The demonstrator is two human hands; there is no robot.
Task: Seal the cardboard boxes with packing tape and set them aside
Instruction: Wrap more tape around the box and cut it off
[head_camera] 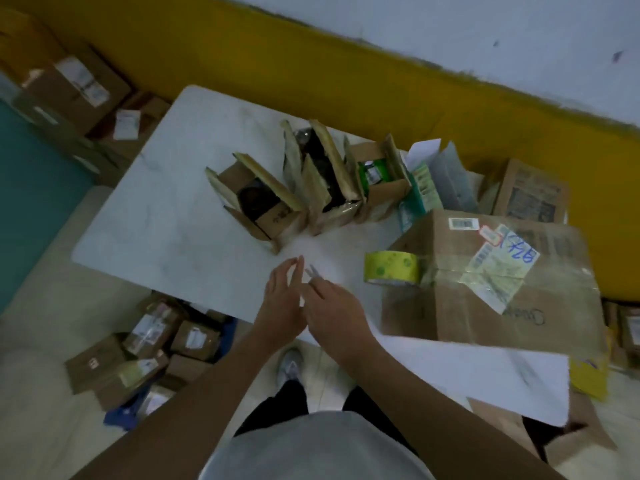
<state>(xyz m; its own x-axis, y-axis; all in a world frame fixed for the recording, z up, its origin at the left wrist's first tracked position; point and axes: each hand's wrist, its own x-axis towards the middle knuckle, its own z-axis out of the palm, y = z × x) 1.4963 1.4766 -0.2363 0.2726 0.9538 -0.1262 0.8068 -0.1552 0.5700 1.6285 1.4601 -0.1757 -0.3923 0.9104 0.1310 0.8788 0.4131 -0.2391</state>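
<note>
White table (166,209): one, marbled top, set askew against a yellow and pale wall.

Large cardboard box (485,306): one, on the right of the table, flaps shut, clear tape across the top seam. It carries a barcode sticker, a green-and-white label and blue handwriting.

Floor pile of small boxes (138,355): several, closed and labelled, beside the table's near left corner. More brown cartons (76,88) stand stacked at the far left by the wall.

Printed carton (530,192): one, behind the large box.

Open cardboard boxes: three, in a row across the middle of the table, all flaps standing up, unsealed.
- Left box (273,220): dark round item inside.
- Middle box (325,181): dark contents, touching its neighbours.
- Right box (381,181): a green package inside, with a green-and-white carton (419,192) just beside it.

Tape roll (391,268): one, yellow-green, standing on edge and touching the large box's near left side.

Left hand (282,299): over the table's near edge, fingers straight and close together, holding nothing, just beside the other hand.

Right hand (332,313): fingers curled, pinching a thin grey item (313,275) that points towards the open boxes and is too blurred to name.

Pale shoe (291,365): one, on the floor below the hands.
</note>
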